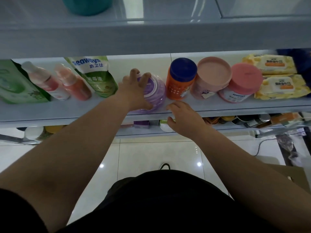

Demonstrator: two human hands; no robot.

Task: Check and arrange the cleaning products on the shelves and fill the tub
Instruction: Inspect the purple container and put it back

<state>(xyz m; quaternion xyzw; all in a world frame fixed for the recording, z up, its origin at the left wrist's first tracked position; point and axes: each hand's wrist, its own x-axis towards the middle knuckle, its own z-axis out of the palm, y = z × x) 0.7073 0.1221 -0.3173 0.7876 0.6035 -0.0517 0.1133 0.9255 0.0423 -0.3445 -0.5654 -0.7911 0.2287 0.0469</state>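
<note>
**Left hand (134,93) grips the purple jar (157,91); right hand (183,120) free**

Curled over the jar's top from the front-left, the left hand holds it where it stands on the shelf (67,111), between the green pouch (96,76) and the orange bottle (180,81). The right hand hovers at the shelf's front lip, just right of the jar, loosely curled and holding nothing. The squat, round jar lies straight ahead. With the bottle close on its right, any shift probably goes left.

We seem to stand in a household storage corner, or perhaps a small shop: pale shelves (50,111) carry a Seaways disinfectant pouch (96,76) and 2 wet-wipe packs (272,64), above glossy white floor tiles (151,157) and a cardboard box (292,174).
</note>
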